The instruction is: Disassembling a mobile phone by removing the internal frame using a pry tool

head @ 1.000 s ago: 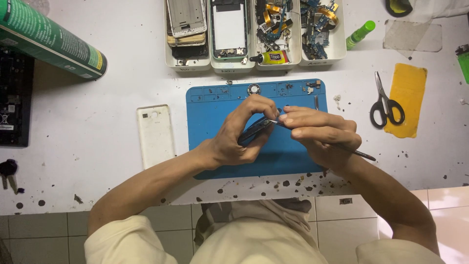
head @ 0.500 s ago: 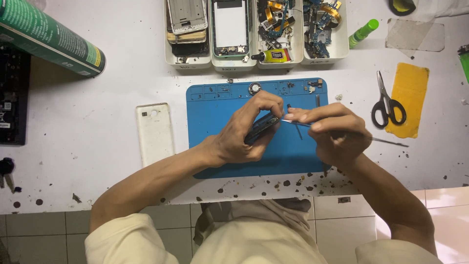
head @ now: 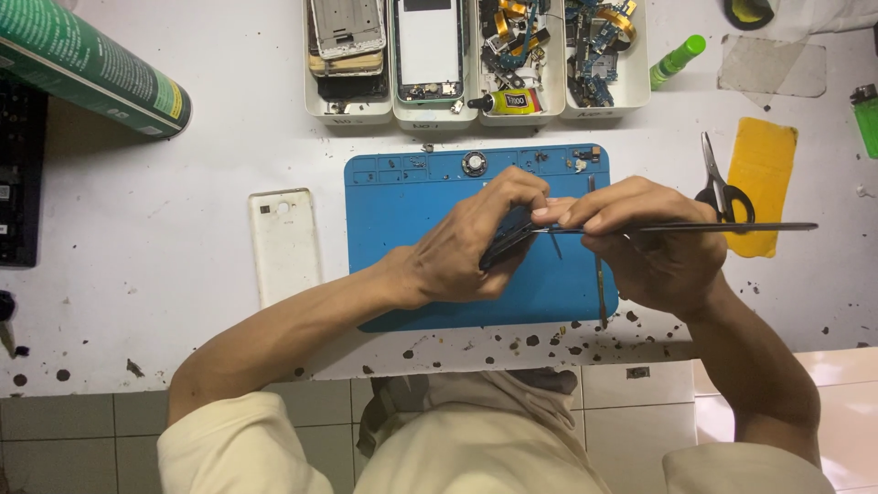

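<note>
The right hand (head: 654,242) has swung its thin metal tool (head: 695,227) flat, tip still at the dark phone part (head: 508,245) pinched by the left hand (head: 476,242).

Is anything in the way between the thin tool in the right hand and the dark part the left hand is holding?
Nothing visible is. The right hand holds the thin tool level, and its tip already reaches the dark part pinched in the left hand above the blue mat.

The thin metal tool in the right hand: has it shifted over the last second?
Yes. The thin metal tool now lies level, its far end over the scissors; before, it slanted down below them, toward the table's front edge.
</note>
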